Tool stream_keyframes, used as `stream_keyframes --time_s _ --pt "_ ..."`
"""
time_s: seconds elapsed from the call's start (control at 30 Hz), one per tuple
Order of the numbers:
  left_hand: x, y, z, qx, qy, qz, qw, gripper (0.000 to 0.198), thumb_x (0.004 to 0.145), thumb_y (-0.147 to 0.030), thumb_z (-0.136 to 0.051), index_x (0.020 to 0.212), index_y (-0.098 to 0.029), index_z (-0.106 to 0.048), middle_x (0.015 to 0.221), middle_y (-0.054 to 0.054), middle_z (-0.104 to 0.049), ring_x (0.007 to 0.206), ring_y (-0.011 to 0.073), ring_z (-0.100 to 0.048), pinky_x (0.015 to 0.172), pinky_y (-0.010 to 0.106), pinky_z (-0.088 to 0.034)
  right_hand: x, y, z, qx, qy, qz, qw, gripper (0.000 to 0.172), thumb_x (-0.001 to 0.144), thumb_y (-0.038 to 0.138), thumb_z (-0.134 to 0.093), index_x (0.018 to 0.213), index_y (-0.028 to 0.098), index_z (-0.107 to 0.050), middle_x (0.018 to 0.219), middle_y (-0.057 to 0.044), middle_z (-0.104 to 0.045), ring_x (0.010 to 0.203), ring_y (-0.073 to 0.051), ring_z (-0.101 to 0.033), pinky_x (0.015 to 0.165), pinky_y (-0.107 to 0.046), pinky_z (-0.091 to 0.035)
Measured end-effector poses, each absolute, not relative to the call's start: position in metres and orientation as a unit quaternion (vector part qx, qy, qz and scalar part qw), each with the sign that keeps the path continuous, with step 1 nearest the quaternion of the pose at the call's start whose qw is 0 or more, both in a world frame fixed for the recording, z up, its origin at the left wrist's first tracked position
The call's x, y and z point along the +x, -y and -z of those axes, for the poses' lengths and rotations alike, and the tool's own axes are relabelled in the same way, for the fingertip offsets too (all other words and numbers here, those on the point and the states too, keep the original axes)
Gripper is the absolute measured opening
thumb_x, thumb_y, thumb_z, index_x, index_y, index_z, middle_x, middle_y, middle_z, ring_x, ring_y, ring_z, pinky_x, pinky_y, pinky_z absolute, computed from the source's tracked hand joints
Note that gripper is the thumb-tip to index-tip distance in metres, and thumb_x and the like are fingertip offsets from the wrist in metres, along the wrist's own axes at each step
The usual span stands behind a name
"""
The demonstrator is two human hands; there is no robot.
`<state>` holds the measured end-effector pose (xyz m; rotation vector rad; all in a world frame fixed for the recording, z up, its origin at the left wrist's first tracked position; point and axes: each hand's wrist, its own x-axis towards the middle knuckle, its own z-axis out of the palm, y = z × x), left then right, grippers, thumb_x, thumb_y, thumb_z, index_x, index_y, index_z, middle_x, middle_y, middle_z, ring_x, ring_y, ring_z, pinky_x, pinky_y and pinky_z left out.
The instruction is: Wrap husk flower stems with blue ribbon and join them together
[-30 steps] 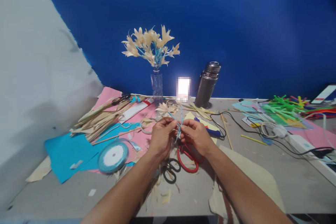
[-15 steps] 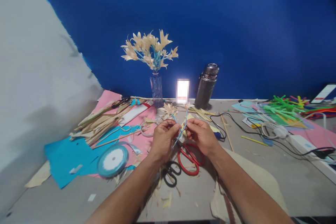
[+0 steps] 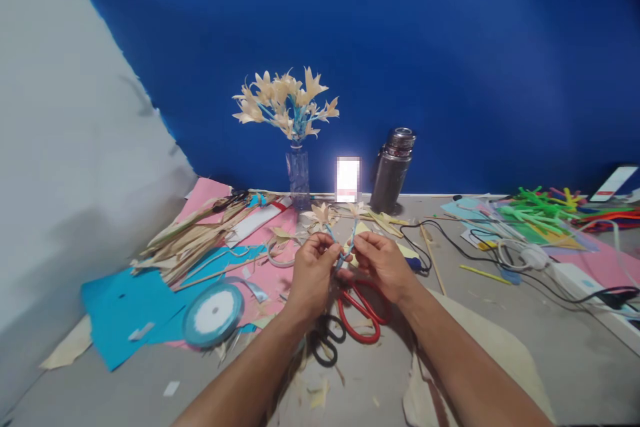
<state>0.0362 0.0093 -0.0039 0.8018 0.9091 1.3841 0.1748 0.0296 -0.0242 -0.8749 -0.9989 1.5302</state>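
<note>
Between my two hands are cream craft flowers on blue-wrapped stems, their heads pointing away from me. My left hand (image 3: 316, 271) pinches the stems where they meet, under the left flower (image 3: 321, 214). The fingers of my right hand (image 3: 383, 261) are closed on the stem of the right flower (image 3: 357, 209). Just below my hands lie red-handled scissors (image 3: 361, 320) and black-handled scissors (image 3: 327, 340), blades largely hidden. Further back, a clear bottle (image 3: 299, 177) holds a bunch of similar cream flowers (image 3: 285, 97).
To the left lie a blue ribbon roll (image 3: 214, 313), blue paper (image 3: 113, 300) and dried husks (image 3: 175, 240). A dark thermos (image 3: 393, 173) stands by the blue wall. On the right are green pipe cleaners (image 3: 535, 210), a black cable (image 3: 460, 250) and a power strip (image 3: 595, 300).
The flower stems have drawn together at my fingers, and the left flower stands more upright. My view has tilted up slightly; the scissors and ribbon roll stay put.
</note>
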Motion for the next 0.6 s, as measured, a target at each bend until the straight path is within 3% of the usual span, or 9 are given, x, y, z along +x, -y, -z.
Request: stream_keyframes --time_s 0.17,0.43,0.6 --pt "0.0364 -0.0112 0.0058 0.361 -0.373 -0.610 0.599 0.027 0.070 -0.022 -0.074 0.080 -0.018 -0.049 0.064 -0.004 -0.061 0.051 0.0087 -0.057 0.044 0.017 -0.044 0.1760 -0.0303 0.0239 -0.323 0.374 -0.698 0.519 0.035 0.067 0.040 -0.087 0.069 0.016 -0.061 0.057 0.004 -0.053 0.047 -0.005 -0.028 0.041 -0.016 -0.022" --pt "0.0356 -0.0101 0.0078 0.373 -0.336 -0.600 0.623 0.029 0.072 -0.023 -0.076 0.081 -0.018 -0.050 0.064 -0.004 -0.060 0.052 0.0101 -0.061 0.042 0.016 -0.042 0.1741 -0.0304 0.0284 -0.261 0.300 -0.765 0.506 0.033 0.062 0.033 -0.091 0.071 0.016 -0.064 0.059 0.000 -0.060 0.051 -0.008 -0.050 0.040 -0.014 -0.027" --pt "0.0343 -0.0074 0.0058 0.411 -0.337 -0.587 0.610 0.026 0.075 -0.026 -0.075 0.081 -0.018 -0.051 0.065 -0.004 -0.061 0.045 0.0071 -0.057 0.043 0.017 -0.043 0.1699 -0.0283 0.0274 -0.237 0.301 -0.774 0.504 0.035 0.059 0.038 -0.091 0.069 0.015 -0.067 0.058 0.001 -0.058 0.048 -0.006 -0.047 0.040 -0.013 -0.028"
